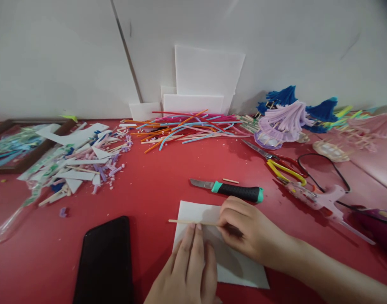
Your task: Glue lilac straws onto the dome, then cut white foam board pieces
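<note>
A thin wooden stick (181,221) lies across a white foam board sheet (238,270) on the red table, its left end poking past the sheet's edge. My left hand (190,266) rests on the sheet with fingers stretched out flat, two fingertips touching the stick's lower side. The stick's right end is pinched between the thumb and fingers of my right hand (244,232), which hide that end. Just beyond the sheet is a utility knife (238,191) with a black and teal handle, its blade exposed and pointing left. A short stick piece (230,180) lies behind the knife.
A black phone (106,261) lies at left, near a heap of white scraps (76,175). Colored pipe cleaners (187,126) lie along the wall. Yellow-and-red-handled scissors (284,171), a pink glue gun (320,198) with its cord and fuzzy lilac and blue pieces (282,120) occupy the right.
</note>
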### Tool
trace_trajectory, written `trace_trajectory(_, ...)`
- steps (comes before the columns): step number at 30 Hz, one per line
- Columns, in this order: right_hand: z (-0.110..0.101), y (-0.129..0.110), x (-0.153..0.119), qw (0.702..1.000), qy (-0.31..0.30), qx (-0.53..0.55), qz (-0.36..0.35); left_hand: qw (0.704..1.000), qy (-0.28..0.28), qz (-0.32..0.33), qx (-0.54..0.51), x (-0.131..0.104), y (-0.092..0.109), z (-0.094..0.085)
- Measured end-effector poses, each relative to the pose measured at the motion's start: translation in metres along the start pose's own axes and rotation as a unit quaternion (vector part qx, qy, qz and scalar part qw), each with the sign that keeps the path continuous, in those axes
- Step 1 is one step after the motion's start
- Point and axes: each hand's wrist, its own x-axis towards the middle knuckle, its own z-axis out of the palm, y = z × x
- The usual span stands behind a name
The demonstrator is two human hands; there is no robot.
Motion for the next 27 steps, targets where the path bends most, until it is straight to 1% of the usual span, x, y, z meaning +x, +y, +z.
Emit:
trace_trajectory(4,0.0002,-0.0006,-0.0004,1.000,-0.005,-0.005,0.012,1.000,0.019,-0.011,0.000,0.0004,0.0010,0.0015)
trace_trajectory(8,-0.0005,-0.0010,-0.0003,1.000,-0.014,-0.002,0.018,1.000,0.024,-0.013,0.006,0.0015,0.0010,0.0026)
trace_trajectory(10,-0.0012,-0.0013,-0.0001,1.000,-0.018,-0.006,0.013,0.999,0.033,-0.014,0.012,0.0013,0.0006,0.0029)
trace_trajectory(12,-0.0018,-0.0014,0.0000,1.000,-0.025,-0.017,-0.003,0.999,0.036,0.002,0.022,0.0004,-0.0004,0.0028)
trace_trajectory(15,-0.0022,-0.0009,-0.0001,0.999,-0.029,-0.034,-0.032,0.999,0.025,0.018,0.039,-0.0015,-0.0028,0.0018)
trace_trajectory(17,-0.0020,-0.0003,-0.0005,0.998,-0.022,-0.037,-0.041,0.998,0.009,0.038,0.055,-0.0030,-0.0039,0.0013)
trace_trajectory(19,-0.0017,0.0003,-0.0008,0.998,-0.019,-0.037,-0.046,0.997,0.005,0.050,0.063,-0.0046,-0.0039,0.0019)
trace_trajectory(24,-0.0010,0.0017,-0.0009,0.998,-0.014,-0.033,-0.049,0.998,0.036,-0.012,0.040,-0.0079,-0.0008,0.0049)
trace_trajectory(27,-0.0005,0.0018,-0.0005,0.998,-0.011,-0.027,-0.048,0.998,0.013,0.021,0.054,-0.0080,-0.0017,0.0037)
